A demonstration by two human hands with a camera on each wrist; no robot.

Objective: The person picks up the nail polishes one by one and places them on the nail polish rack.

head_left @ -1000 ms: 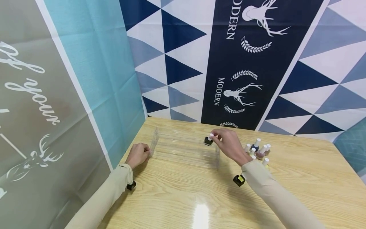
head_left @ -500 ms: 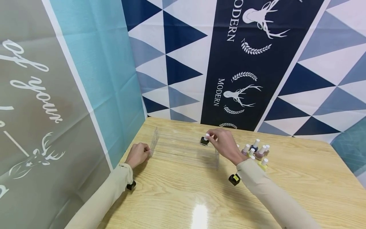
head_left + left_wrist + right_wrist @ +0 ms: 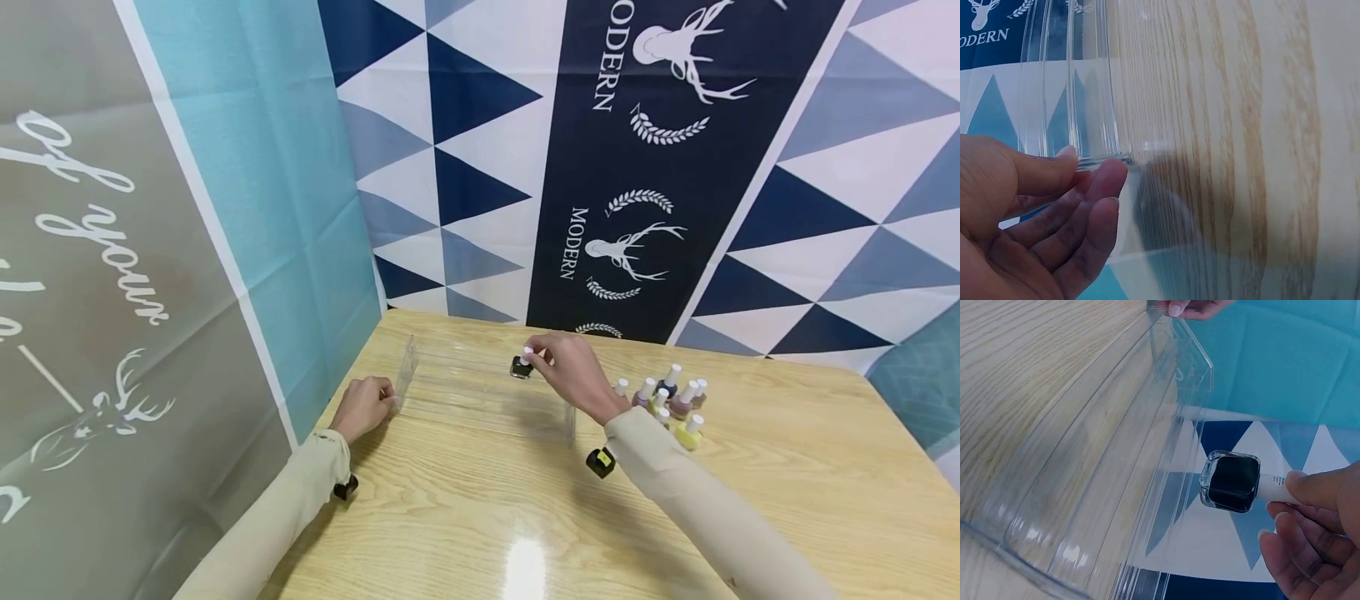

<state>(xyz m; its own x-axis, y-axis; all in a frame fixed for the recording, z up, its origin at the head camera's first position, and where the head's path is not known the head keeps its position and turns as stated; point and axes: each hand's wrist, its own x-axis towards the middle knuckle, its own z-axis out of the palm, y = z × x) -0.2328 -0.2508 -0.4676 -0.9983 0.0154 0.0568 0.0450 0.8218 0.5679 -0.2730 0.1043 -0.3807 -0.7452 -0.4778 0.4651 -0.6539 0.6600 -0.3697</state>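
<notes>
A clear, stepped acrylic rack (image 3: 480, 392) stands on the wooden table. My left hand (image 3: 365, 406) pinches its left end panel near the front corner; the left wrist view shows thumb and fingertips on the clear edge (image 3: 1099, 160). Above the rack's back part, my right hand (image 3: 573, 371) holds a bottle of dark nail polish (image 3: 1233, 481) by its white cap (image 3: 1277, 488), between thumb and fingers. The bottle hangs upright over the tiers in the head view. Liquid inside looks nearly black.
Several nail polish bottles (image 3: 681, 402) with white caps stand grouped to the right of the rack, beyond the right forearm. A patterned cloth (image 3: 480, 167) hangs behind the table (image 3: 450, 517), and a grey and teal one (image 3: 210, 275) hangs along its left side.
My right hand has carried the dark polish bottle leftward over the rack. More of the grouped bottles show behind the forearm. The left hand keeps its place on the rack.
</notes>
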